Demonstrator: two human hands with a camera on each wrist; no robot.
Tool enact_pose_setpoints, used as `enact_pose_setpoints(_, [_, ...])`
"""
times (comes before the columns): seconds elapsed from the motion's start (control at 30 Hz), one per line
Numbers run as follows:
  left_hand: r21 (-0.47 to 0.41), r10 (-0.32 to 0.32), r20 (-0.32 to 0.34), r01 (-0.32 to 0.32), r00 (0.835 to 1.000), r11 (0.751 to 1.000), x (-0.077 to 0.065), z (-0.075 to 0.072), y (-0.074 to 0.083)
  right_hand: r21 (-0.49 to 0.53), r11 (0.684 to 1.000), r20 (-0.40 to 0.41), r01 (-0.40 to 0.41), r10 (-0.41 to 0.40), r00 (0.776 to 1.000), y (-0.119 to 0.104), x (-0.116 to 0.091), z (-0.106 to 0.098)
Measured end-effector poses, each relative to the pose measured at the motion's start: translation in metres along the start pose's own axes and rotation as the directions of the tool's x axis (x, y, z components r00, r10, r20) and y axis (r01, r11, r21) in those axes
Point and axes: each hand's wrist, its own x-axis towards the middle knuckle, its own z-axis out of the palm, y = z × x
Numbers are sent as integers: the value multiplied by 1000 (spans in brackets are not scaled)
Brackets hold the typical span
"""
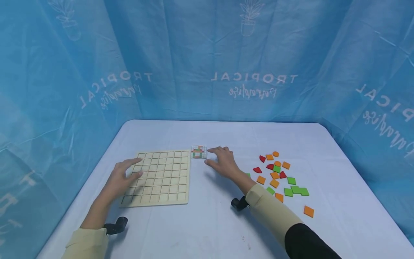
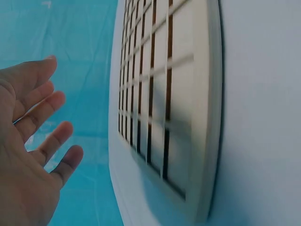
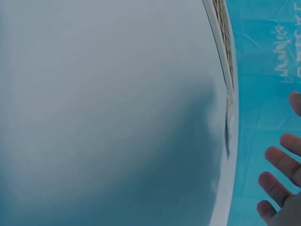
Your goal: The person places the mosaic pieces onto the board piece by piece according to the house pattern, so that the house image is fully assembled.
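With spread, empty fingers [image 2: 55,141], left hand [image 1: 119,180] over square beige grid board [image 1: 165,180], contact unclear, right hand [image 1: 225,162] beside small multicoloured card [image 1: 198,152].

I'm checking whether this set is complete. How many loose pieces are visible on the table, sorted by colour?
Red pieces: 4
Orange pieces: 9
Green pieces: 7, one of them partly hidden
Total: 20 in sight

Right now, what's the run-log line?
left hand: empty, above grid board | right hand: empty, near pattern card | tiles: off board
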Motion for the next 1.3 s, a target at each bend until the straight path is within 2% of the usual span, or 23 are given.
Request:
enact_pose_setpoints(0.27, [-17,28,47,-28,998,999,-2,-13,-25,27,998,53,-53,52,997,0,16,10])
enact_pose_setpoints(0.4, [-38,65,71,-62,995,997,-2,-18,-36,38,997,74,-67,64,995,0,22,13])
enact_pose_setpoints(0.7, [-83,137,174,-124,975,989,2,-27,-59,-11,996,96,-84,84,992,4,33,19])
enact_pose_setpoints(0.83, [-89,155,199,-139,968,986,2,-27,-66,-13,995,111,-97,98,989,5,34,19])
enact_pose_setpoints(0.93, [-62,172,203,-162,964,985,4,-26,-71,-29,995,114,-97,99,989,6,35,20])
enact_pose_setpoints(1.07, [-21,152,199,-150,968,988,4,-26,-75,-36,995,117,-90,94,989,7,37,21])
enact_pose_setpoints(1.23, [25,52,218,-59,975,998,5,-23,-79,-39,996,124,-86,90,988,8,40,23])
enact_pose_setpoints(1.3, [39,33,221,-43,975,998,5,-22,-80,-49,995,126,-84,90,988,9,41,25])
